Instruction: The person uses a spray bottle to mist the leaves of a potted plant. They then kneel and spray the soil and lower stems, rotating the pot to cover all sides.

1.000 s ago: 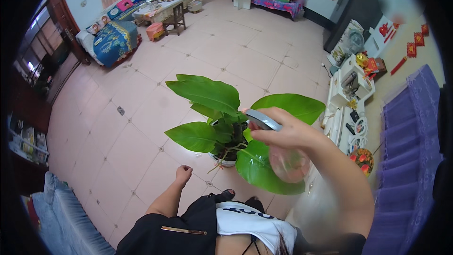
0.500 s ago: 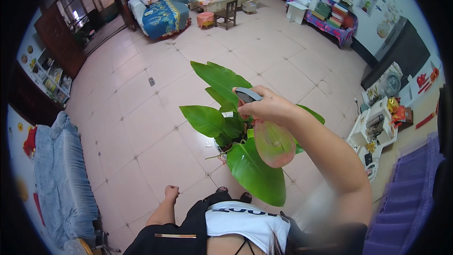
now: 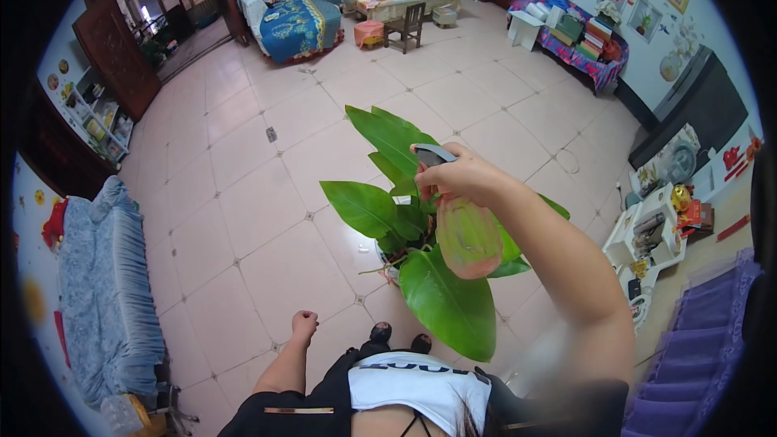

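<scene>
My right hand point(image 3: 465, 178) grips a spray bottle point(image 3: 467, 235) with a grey trigger head and a translucent body of orange-green tint. It is held above a potted plant point(image 3: 401, 218) with broad green leaves that stands on the tiled floor just in front of my feet. The nozzle points left over the leaves. My left hand point(image 3: 303, 325) hangs low at my side as a closed fist with nothing in it, apart from the plant.
A blue-covered sofa point(image 3: 109, 291) runs along the left. A bed with a blue patterned cover point(image 3: 295, 24), a small chair point(image 3: 411, 26) and a table stand at the back. A white shelf unit point(image 3: 647, 235) and purple fabric point(image 3: 700, 356) sit on the right.
The view has swung, so the plant and bottle sit more centrally. My right hand keeps hold of the bottle above the leaves. My left hand stays low at my side.
</scene>
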`<act>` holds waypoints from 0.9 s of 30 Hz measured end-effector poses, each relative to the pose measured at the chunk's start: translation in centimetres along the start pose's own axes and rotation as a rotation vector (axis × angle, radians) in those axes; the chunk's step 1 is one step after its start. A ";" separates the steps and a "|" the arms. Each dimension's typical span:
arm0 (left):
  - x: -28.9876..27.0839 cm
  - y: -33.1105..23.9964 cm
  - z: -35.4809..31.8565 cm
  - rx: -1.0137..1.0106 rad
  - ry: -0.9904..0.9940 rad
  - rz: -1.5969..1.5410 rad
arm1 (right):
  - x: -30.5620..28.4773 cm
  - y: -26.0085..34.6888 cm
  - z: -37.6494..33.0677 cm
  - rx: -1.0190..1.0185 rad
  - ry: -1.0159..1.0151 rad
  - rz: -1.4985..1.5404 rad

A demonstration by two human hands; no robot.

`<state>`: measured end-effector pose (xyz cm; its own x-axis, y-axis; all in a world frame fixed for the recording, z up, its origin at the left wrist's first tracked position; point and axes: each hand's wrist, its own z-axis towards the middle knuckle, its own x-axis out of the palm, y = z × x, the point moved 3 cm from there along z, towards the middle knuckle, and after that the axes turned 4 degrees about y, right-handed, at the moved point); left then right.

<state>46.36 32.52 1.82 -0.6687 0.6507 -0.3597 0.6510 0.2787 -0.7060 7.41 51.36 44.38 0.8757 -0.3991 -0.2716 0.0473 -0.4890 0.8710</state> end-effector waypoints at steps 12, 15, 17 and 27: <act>-0.8 3.9 2.0 -0.088 -0.031 0.060 | 0.3 0.7 0.2 0.030 -0.031 -0.040; -0.8 4.2 2.2 -0.106 -0.030 0.049 | 0.3 1.2 -0.3 0.072 -0.021 -0.012; -0.5 4.0 2.3 -0.099 -0.010 0.029 | 0.4 1.4 -1.2 0.107 -0.050 -0.040; 0.0 2.6 3.3 -0.043 0.011 0.075 | -1.5 -2.3 -2.5 0.185 -0.116 -0.035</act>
<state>46.83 30.91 -2.00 -0.6134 0.6785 -0.4042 0.7143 0.2583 -0.6504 7.17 55.08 43.81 0.8136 -0.4608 -0.3545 -0.0219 -0.6336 0.7733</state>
